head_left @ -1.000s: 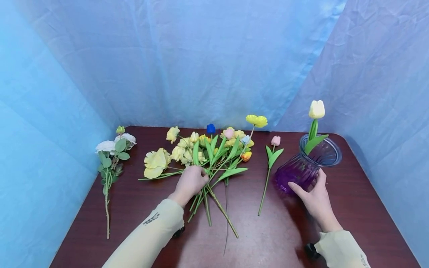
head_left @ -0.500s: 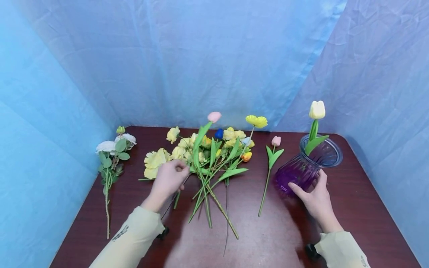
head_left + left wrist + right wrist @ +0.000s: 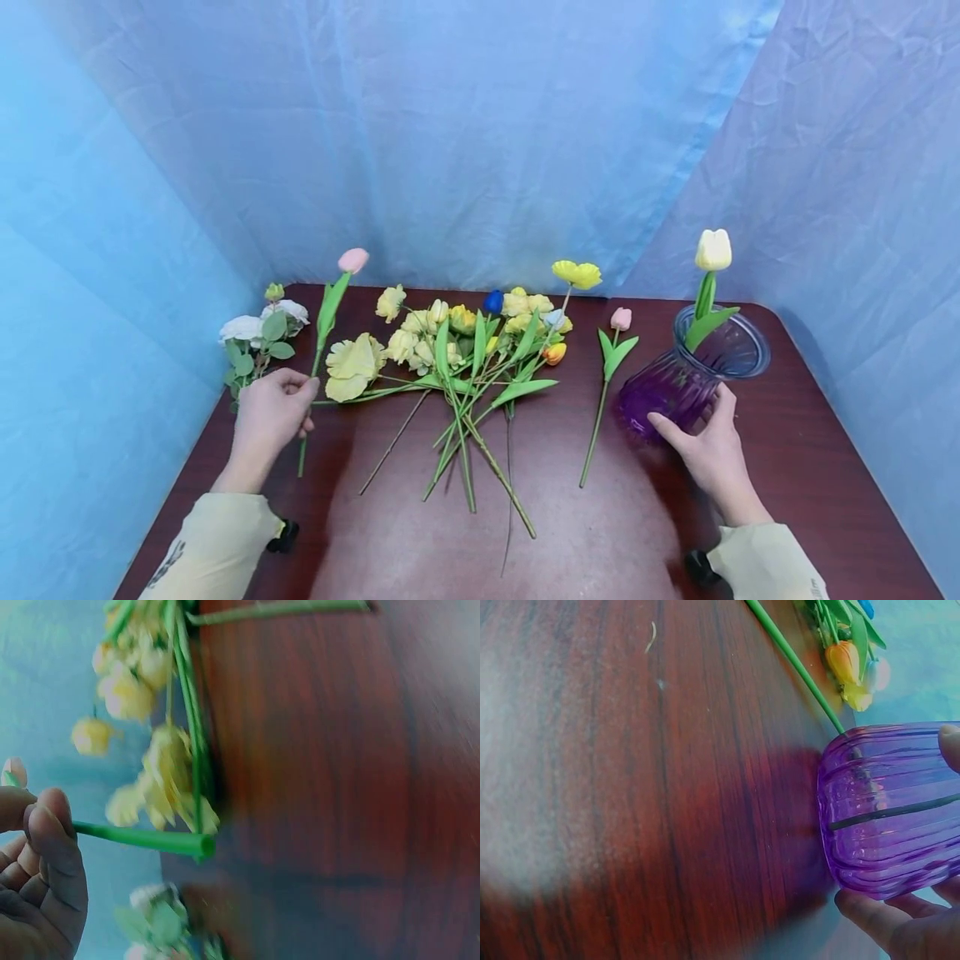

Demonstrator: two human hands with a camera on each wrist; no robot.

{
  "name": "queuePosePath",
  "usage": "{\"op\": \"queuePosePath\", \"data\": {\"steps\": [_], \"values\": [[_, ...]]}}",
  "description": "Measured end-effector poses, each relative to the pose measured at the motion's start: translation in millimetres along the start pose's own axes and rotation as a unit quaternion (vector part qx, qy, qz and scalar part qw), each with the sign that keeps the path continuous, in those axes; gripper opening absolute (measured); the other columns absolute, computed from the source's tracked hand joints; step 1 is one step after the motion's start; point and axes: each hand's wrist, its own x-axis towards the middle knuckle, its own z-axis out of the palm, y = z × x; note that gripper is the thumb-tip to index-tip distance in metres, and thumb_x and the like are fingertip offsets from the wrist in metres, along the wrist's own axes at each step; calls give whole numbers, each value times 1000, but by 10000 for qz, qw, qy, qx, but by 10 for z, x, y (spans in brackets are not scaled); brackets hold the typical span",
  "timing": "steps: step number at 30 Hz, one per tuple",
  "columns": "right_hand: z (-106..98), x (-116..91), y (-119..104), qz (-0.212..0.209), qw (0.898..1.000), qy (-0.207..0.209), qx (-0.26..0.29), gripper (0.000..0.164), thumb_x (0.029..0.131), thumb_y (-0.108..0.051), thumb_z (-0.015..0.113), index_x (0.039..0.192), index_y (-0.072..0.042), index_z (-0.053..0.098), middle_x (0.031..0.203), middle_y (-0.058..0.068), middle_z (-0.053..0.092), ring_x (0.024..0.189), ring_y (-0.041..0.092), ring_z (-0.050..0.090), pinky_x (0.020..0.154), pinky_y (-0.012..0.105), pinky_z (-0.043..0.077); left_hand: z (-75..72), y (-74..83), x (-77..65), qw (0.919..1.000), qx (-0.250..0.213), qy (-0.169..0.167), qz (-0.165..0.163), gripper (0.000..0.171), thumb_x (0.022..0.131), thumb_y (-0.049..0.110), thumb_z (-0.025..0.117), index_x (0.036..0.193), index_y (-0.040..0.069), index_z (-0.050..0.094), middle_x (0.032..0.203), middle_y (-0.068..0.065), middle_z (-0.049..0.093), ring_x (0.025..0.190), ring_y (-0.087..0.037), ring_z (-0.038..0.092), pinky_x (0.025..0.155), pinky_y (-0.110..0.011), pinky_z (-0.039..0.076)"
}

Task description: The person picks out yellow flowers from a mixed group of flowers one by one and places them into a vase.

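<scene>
In the head view my left hand [image 3: 273, 421] pinches a pink tulip [image 3: 328, 315] by its green stem, bloom upward, over the table's left side. The left wrist view shows the cut end of that stem [image 3: 150, 838] sticking out past my fingers. At the right, my right hand [image 3: 711, 454] grips the purple glass vase [image 3: 663, 400] low on its body, thumb on one side. The vase leans to the right with a white tulip [image 3: 713, 250] standing in its mouth. Through the glass in the right wrist view, the tulip's dark stem [image 3: 896, 812] shows.
Mid-table lies a heap of yellow flowers [image 3: 408, 343] with crossed stems, a blue tulip [image 3: 493, 302] and an orange tulip [image 3: 555, 354]. A second pink tulip [image 3: 620, 318] lies left of the vase. White roses [image 3: 242, 328] lie at the far left. Blue cloth [image 3: 480, 150] hangs behind.
My left hand has drawn the pink tulip out of the heap and carried it left, beside the white roses. My right hand stays on the vase.
</scene>
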Motion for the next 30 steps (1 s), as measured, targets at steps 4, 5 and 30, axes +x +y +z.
{"op": "queuePosePath", "data": {"steps": [4,5,30], "values": [[5,8,14,-34,10000,16,-15,103,82,-39,77,149,-18,1,143,31,33,131,45,33,101,65,32,-67,-187,16,9992,330,131,-161,26,97,24,54,99,1,66,53,-2,62,44,-16,60,67,-46,54],[7,8,18,-28,10000,4,-27,103,82,-39,76,149,-18,1,144,31,33,131,45,33,101,65,32,-78,-228,19,9988,423,157,-192,26,98,23,53,99,0,66,52,-2,62,44,-16,59,70,-48,53],[-1,1,15,-80,10000,-8,-1,102,83,-38,76,149,-17,1,141,30,35,130,44,35,101,65,32,-72,-313,95,9862,1640,201,-59,27,97,24,51,93,4,69,72,-16,66,59,-34,59,52,-52,46]]}}
